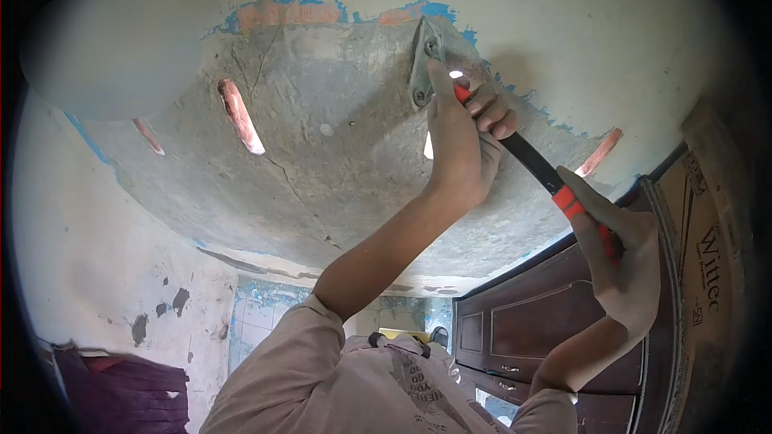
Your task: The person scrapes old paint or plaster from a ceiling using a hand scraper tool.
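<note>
A long-handled scraper [531,159] with a black shaft and red grip parts is in both my hands. Its wide metal head [421,72], fixed with bolts, lies against or very near the bare grey patch of wall [322,161]; actual contact is hard to judge. My left hand [470,133] wraps round the upper shaft, one digit stretched along the head. Lower down, my right hand [623,245] grips the red and black handle end. Blue paint edges [438,10] and orange-red areas [289,14] border the grey patch just above the head.
Slanted reddish slots [240,116] cut through the wall, with a crack [293,189] running nearby. Dark wooden cabinets [531,313] stand below at right, beside a cardboard box [708,265] marked Wittec. Purple cloth [121,394] hangs at lower left.
</note>
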`<state>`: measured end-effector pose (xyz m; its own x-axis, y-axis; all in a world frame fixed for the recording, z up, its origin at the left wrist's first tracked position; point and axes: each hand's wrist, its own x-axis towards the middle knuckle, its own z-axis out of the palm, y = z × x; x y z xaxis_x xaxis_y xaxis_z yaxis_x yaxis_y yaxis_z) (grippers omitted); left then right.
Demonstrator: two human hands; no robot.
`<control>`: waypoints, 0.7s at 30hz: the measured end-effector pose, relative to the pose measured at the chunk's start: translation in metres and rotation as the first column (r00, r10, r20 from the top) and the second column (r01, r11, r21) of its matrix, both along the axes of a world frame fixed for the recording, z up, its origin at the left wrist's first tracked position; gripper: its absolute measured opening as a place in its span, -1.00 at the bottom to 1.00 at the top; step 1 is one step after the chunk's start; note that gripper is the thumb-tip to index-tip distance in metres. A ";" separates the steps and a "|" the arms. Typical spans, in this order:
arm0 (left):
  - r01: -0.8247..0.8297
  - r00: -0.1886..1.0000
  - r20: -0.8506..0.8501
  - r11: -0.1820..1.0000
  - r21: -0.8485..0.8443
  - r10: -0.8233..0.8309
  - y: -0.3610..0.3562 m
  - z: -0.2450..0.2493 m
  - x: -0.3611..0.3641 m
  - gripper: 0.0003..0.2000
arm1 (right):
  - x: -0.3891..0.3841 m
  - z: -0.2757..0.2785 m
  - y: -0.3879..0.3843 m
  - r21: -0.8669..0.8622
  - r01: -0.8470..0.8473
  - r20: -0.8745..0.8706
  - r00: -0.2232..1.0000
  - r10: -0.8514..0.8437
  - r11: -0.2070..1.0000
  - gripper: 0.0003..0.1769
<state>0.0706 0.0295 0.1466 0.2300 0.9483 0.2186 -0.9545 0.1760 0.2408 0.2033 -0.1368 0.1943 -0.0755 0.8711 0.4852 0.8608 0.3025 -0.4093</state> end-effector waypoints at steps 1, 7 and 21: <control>-0.026 1.000 0.003 1.000 -0.018 0.026 0.000 0.000 0.000 -0.55 | -0.001 -0.001 0.003 -0.006 -0.008 0.002 1.000 0.008 1.000 -0.52; 0.013 1.000 0.026 0.997 0.078 -0.015 0.008 -0.009 -0.003 -0.54 | -0.006 -0.006 0.004 0.017 -0.006 -0.002 1.000 0.006 1.000 -0.50; 0.035 0.996 0.082 0.999 0.029 -0.037 0.001 0.002 0.000 -0.55 | 0.003 0.003 0.009 0.016 0.002 0.007 1.000 -0.002 1.000 -0.53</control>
